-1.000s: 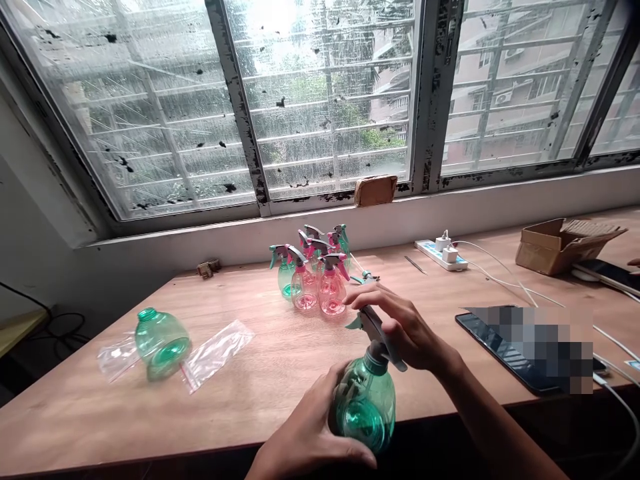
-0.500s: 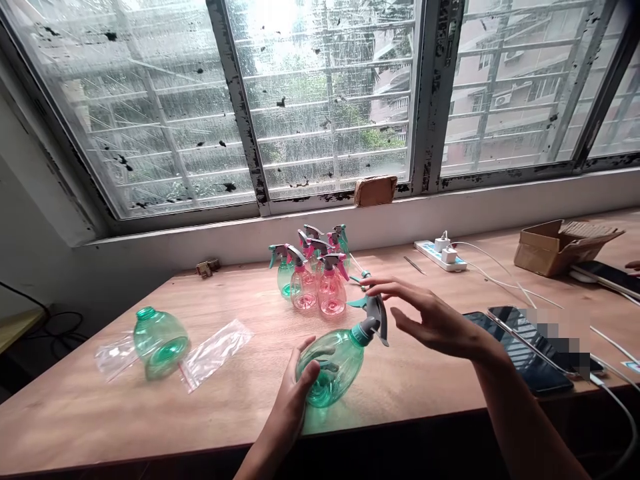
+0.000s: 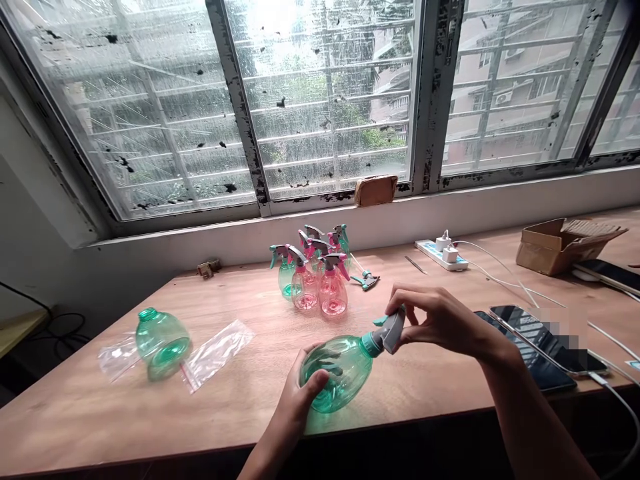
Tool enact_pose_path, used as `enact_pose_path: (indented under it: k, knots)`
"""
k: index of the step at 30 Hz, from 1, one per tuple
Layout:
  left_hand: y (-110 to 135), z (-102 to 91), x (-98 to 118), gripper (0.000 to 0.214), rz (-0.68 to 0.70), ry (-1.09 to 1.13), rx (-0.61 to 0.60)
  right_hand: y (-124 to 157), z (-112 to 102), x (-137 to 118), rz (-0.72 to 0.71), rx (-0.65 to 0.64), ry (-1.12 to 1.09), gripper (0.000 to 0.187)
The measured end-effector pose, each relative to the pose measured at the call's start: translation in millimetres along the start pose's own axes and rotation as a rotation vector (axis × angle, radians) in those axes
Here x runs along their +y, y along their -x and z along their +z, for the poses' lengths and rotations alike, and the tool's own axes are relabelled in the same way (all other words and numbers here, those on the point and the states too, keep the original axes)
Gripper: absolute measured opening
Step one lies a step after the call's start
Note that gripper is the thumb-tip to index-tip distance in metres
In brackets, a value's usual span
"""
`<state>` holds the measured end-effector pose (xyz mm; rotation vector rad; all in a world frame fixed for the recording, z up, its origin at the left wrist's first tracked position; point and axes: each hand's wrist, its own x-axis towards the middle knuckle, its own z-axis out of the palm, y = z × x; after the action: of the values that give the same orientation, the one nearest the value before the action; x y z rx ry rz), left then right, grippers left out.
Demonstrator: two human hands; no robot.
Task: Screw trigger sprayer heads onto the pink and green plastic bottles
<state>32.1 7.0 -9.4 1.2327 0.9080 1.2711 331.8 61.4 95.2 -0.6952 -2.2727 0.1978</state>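
A green see-through spray bottle [image 3: 340, 368] lies tilted on its side over the near edge of the wooden table [image 3: 250, 427]. My left hand [image 3: 303, 400] cups its round base from below, fingers closed on it. My right hand [image 3: 440, 319] pinches the grey spray head [image 3: 391, 329] at the bottle's neck. Behind them stands a cluster of several pink and green spray bottles [image 3: 316, 275]. A loose spray head [image 3: 366, 279] lies just right of the cluster.
A capless green bottle [image 3: 161, 341] lies on clear plastic bags [image 3: 215, 352] at the left. Two phones [image 3: 545, 347] with cables, a power strip [image 3: 442, 255] and a cardboard box [image 3: 560, 244] are at the right. Dirty windows run along the back.
The bottle has gone from upright to tilted sideways. My right hand let go of the spray head, opened, then pinched it again. My left hand shifted to the bottle's base.
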Motion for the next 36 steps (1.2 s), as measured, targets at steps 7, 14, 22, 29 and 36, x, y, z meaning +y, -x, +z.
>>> enact_pose_path:
  k: [7,14,22,29,36]
  knots:
    - [2.7,2.8,7.3,0.073,0.008,-0.011,0.021,-3.7,7.6,-4.7,0.029,0.002,0.105,0.054]
    - [3.4,2.7,12.8,0.078,0.057,-0.146,0.212,-15.2,26.9,7.2,0.063,-0.14,0.127,0.061]
    - [5.6,9.3,12.4,0.07,0.076,-0.227,0.3,-21.3,37.0,21.4,0.151,-0.245,-0.023,0.063]
    - [15.7,14.1,4.3,0.068,0.229,-0.428,0.253,-15.2,20.3,12.1,0.196,-0.082,-0.102,0.05]
    - [10.7,14.1,3.3,0.074,0.204,-0.535,0.147,-10.2,26.0,-11.1,0.147,0.072,-0.057,0.059]
